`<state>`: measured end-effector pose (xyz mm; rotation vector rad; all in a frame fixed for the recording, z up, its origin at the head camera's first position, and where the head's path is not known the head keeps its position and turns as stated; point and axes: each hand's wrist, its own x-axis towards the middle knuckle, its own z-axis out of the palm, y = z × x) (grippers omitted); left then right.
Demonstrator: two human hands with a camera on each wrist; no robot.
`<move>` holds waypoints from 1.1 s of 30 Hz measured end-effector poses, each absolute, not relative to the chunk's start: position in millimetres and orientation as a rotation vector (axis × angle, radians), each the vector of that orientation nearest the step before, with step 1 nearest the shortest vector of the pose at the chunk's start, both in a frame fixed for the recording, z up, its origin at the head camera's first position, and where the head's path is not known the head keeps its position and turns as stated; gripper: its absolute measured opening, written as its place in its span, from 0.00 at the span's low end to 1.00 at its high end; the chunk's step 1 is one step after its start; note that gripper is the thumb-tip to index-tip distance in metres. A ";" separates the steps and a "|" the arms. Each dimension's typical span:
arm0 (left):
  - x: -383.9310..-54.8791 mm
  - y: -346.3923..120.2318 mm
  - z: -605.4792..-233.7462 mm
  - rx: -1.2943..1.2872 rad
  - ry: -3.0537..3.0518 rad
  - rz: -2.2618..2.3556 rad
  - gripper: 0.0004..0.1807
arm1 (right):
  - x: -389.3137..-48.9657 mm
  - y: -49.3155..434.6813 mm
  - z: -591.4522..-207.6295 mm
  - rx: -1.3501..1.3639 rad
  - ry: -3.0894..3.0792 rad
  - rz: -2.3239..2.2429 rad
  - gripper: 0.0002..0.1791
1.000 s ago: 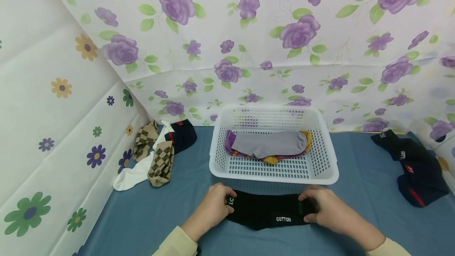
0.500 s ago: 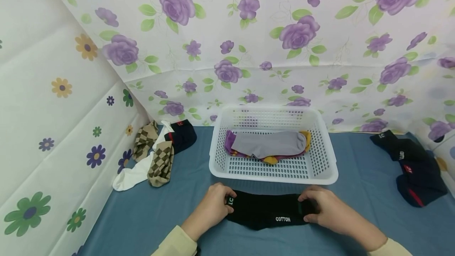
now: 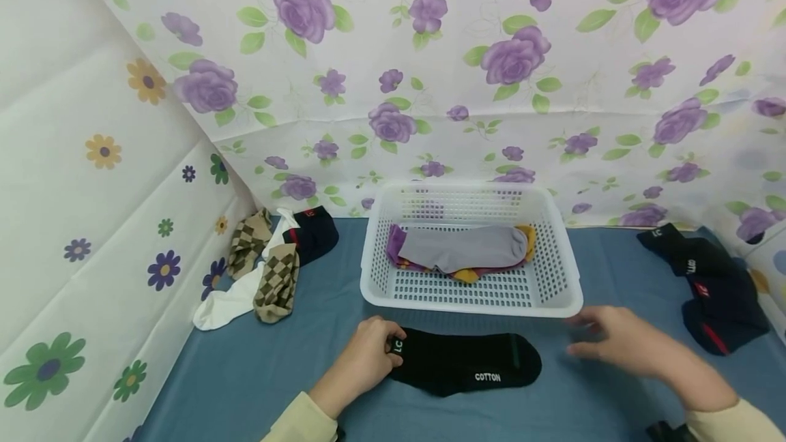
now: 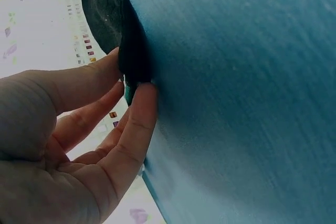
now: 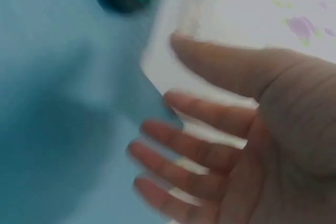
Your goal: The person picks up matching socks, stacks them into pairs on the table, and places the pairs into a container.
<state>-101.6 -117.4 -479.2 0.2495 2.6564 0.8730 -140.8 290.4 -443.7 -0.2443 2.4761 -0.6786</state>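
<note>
A black sock [image 3: 457, 360] with "COTTON" lettering lies flat on the blue cloth in front of the basket. My left hand [image 3: 368, 358] pinches its "LC" cuff end between thumb and fingers, and the left wrist view shows the black fabric [image 4: 134, 51] between the fingertips. My right hand [image 3: 620, 340] is off the sock, a little right of its toe, fingers apart and holding nothing. The right wrist view shows its spread fingers [image 5: 197, 153], blurred. Behind the sock stands a white plastic basket [image 3: 473, 308] holding a grey sock [image 3: 467, 249] on top of purple and yellow ones.
At the left lie checkered socks [image 3: 278, 282], a white sock [image 3: 224, 305] and a dark sock with red trim [image 3: 315, 234]. Dark socks [image 3: 724, 305] lie at the far right. Flowered sheets [image 3: 393, 74] stand behind and at the sides of the blue cloth [image 3: 245, 380].
My right hand has let go of the sock's toe end and moved right, so the toe now shows. The left hand keeps its pinch on the cuff.
</note>
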 end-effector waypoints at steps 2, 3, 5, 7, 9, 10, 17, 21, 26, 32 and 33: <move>-101.9 -118.8 -477.6 0.253 2.667 0.888 0.14 | -151.4 304.4 -432.5 -0.212 2.541 -0.575 0.40; -102.1 -119.8 -476.7 0.251 2.672 0.897 0.13 | -157.0 311.1 -428.4 -0.213 2.601 -0.526 0.41; -102.9 -121.8 -474.6 0.241 2.686 0.916 0.12 | -168.4 323.5 -422.0 -0.191 2.730 -0.456 0.47; -103.6 -123.8 -472.0 0.225 2.703 0.927 0.12 | -179.3 335.4 -420.2 -0.175 2.872 -0.442 0.51; -104.1 -125.6 -469.3 0.212 2.715 0.932 0.11 | -189.5 346.8 -421.0 -0.125 2.989 -0.435 0.54; -104.3 -126.2 -467.9 0.208 2.722 0.929 0.11 | -194.4 352.3 -422.5 -0.098 3.027 -0.440 0.55; -102.0 -126.4 -458.5 0.273 2.811 0.893 0.11 | -225.2 377.4 -447.6 0.036 3.103 -0.447 0.56; -97.6 -124.2 -454.7 0.363 2.914 0.797 0.12 | -239.8 386.2 -459.8 0.189 3.090 -0.417 0.56; -90.1 -122.4 -451.1 0.481 3.010 0.677 0.11 | -254.4 390.1 -467.3 0.434 3.002 -0.364 0.55; -83.3 -122.1 -449.5 0.556 2.996 0.658 0.10 | -258.3 392.7 -475.9 0.473 2.884 -0.399 0.62; -83.0 -122.4 -449.8 0.553 2.981 0.663 0.10 | -258.4 393.9 -476.4 0.450 2.878 -0.419 0.63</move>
